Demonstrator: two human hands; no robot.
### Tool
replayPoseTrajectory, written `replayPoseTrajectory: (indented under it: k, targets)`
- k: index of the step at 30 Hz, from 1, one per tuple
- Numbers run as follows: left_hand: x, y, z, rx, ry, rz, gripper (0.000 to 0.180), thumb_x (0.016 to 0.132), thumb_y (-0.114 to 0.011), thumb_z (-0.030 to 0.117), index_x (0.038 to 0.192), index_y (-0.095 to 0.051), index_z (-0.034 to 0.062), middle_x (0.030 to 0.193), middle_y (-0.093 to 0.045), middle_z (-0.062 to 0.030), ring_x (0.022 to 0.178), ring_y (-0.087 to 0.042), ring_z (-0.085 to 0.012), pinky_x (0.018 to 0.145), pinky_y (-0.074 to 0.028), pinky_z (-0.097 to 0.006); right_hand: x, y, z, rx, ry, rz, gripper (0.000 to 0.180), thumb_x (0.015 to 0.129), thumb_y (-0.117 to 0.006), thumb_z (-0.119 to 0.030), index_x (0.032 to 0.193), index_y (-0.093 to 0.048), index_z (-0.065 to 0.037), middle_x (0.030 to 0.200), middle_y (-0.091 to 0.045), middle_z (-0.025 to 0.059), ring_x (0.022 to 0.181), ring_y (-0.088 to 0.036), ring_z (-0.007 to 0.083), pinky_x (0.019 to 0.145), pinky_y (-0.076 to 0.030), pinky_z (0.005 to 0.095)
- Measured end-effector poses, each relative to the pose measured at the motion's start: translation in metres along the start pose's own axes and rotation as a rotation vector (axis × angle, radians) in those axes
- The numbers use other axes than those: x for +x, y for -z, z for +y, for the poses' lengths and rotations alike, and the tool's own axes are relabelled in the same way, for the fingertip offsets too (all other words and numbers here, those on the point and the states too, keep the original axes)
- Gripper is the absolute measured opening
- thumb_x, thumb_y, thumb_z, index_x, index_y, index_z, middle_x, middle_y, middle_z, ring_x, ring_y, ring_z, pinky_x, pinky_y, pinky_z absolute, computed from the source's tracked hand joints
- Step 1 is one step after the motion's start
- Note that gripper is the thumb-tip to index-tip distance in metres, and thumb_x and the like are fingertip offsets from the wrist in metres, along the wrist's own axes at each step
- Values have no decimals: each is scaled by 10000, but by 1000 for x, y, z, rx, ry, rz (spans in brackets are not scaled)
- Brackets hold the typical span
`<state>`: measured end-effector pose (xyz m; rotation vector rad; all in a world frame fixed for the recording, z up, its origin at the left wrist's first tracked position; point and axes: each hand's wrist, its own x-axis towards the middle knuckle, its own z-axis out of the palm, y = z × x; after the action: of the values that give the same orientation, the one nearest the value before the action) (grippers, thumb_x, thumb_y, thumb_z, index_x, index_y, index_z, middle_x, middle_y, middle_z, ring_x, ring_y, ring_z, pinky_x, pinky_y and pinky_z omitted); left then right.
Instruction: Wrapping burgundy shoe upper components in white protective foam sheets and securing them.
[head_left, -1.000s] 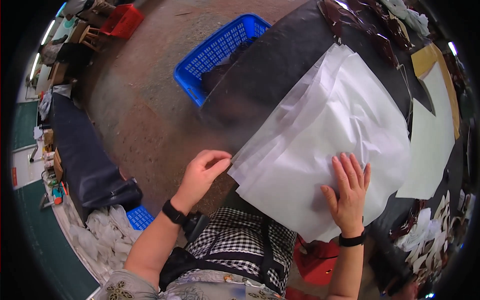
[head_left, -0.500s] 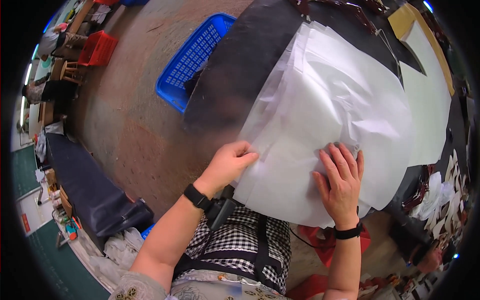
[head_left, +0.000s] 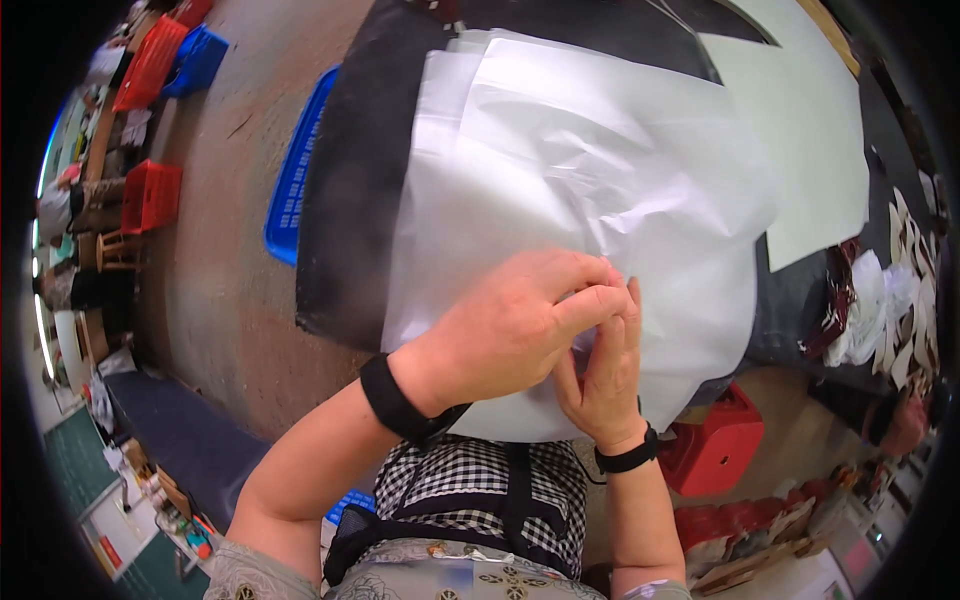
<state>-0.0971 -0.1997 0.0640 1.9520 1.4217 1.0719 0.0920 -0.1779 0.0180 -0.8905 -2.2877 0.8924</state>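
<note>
A stack of thin, translucent white sheets [head_left: 640,120] lies on the dark tabletop in front of me, with creases across its middle. Above the near part of the stack my two hands meet. My left hand [head_left: 510,315] is closed, thumb and forefinger together at the fingertips of the other hand; anything between them is too small or hidden to make out. Fingers stretched upward and thumb apart, my right hand [head_left: 605,375] is partly covered by the left one. Each wrist wears a black band.
The dark table [head_left: 350,150] extends beyond the sheets. A pale board [head_left: 810,150] lies to their right, near white plastic wrapping [head_left: 865,310] and cut pale pieces [head_left: 905,290]. Left of the table is a blue basket [head_left: 292,185]. A red stool [head_left: 715,445] stands at the lower right.
My left hand has left the stack's left edge and moved right to my right hand. My right hand has turned from lying flat on the sheets. The view has shifted to the right.
</note>
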Motion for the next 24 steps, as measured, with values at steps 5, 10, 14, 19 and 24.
replayPoseTrajectory:
  k: [5,10,14,19,24]
  targets:
    - [20,-21,-16,-6,32,-120,509,838,-739,-17,1333,-677,84,1204,-697,-115,1096,-663,-329,974,-539,-435,-3,24,15,500,-53,96,613,866,-687,26,1462,-547,-17,1603,-444,289,1503,-410,481,1239,-327,522]
    - [7,-18,-28,127,211,-251,603,851,-782,17,1435,-641,78,1220,-700,-121,1118,-666,-322,999,-532,-426,2,43,-5,57,-202,114,516,894,-729,-39,1402,-638,-49,1537,-532,229,1444,-489,431,1229,-327,571]
    - [-39,16,-38,172,311,64,493,947,-766,67,1422,-633,46,1289,-697,-123,1185,-659,-273,1039,-514,-381,15,37,-21,-302,-257,-48,503,933,-726,-87,1429,-641,-74,1514,-563,164,1422,-520,382,1228,-309,619]
    - [-139,72,-101,-109,1029,158,456,1043,-721,186,1447,-583,28,1265,-674,-67,1169,-631,-145,982,-527,-319,20,21,-60,-290,-255,119,471,893,-723,10,1360,-699,-42,1476,-582,176,1356,-563,379,1180,-425,534]
    - [-126,65,-93,-433,1245,-20,493,1040,-734,258,1425,-575,-6,1203,-698,-63,1099,-639,-129,964,-527,-300,8,-26,-77,-109,-372,42,509,898,-695,56,1401,-663,-14,1476,-571,240,1310,-588,406,1089,-508,454]
